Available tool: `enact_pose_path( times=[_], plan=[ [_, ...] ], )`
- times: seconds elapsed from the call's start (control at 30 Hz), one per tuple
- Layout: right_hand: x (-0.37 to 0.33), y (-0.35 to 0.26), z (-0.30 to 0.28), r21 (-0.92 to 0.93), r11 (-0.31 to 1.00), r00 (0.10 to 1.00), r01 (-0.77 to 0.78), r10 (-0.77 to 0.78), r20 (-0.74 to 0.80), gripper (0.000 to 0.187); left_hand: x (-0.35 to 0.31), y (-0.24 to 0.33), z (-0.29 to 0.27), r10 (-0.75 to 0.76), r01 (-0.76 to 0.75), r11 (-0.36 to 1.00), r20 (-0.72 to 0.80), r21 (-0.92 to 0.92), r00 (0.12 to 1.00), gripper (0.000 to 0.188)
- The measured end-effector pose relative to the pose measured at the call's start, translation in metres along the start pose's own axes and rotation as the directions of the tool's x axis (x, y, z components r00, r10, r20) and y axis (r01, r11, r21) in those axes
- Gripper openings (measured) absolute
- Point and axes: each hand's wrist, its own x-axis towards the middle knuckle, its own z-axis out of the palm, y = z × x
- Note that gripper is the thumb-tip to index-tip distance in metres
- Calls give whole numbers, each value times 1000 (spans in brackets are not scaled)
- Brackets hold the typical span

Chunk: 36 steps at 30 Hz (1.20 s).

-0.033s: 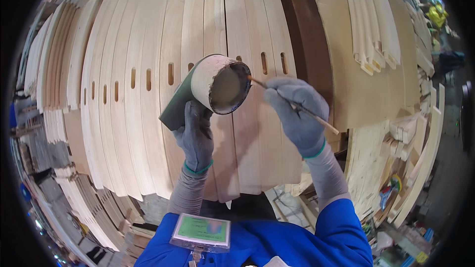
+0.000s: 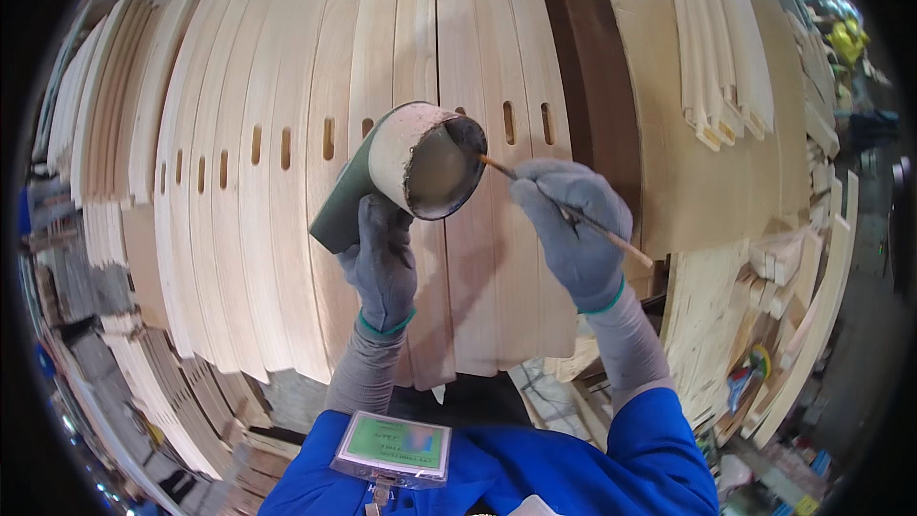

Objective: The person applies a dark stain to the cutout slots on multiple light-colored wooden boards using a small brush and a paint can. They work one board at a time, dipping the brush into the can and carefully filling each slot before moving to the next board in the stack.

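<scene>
Head view | left hand (image 2: 380, 263) grips pot (image 2: 425, 161) from below, tipped over slats (image 2: 287, 229) | right hand (image 2: 571, 225) pinches brush (image 2: 564, 213) mid-stick, tip at rim | pot looks light, rigid, maybe slick inside

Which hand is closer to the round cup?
Left. The left hand grips the cup from below; the right hand is apart to its right, holding a thin stick whose tip reaches the rim.

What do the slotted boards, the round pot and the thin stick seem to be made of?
Slotted boards: pale bare wood, grain lines visible, apparently unfinished.
Round pot: unclear, perhaps plastic or metal; a crusted whitish coat hides it.
Thin stick: light brown, probably wood or bamboo.
</scene>
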Motion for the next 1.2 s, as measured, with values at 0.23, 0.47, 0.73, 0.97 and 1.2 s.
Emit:
enact_pose_path(
  times=[0.23, 0.47, 0.73, 0.97, 1.2],
  plan=[
    [-35, -34, -32, 42, 988, 916, 146, -151, 371, 17, -17, -22, 27, 153, -160, 972, -54, -169, 987, 26],
    [-18, -18, -36, 589, 765, 960, -260, 271, 73, 19, -26, 1, 31, 195, -189, 979, -81, 72, 977, 37],
    [-30, -14, -9, 522, 824, 975, -221, 176, 134, 19, -18, 16, 35, 195, -223, 965, -191, -138, 962, 37],
    [33, 15, -2, 458, 773, 898, -439, 367, 242, 6, -15, 3, -21, 110, -179, 978, -462, -109, 880, 41],
    [103, 73, 33, 195, 799, 688, -569, 332, 645, 11, -18, 5, -74, 235, -273, 961, -393, -43, 889, 23]
  ],
)
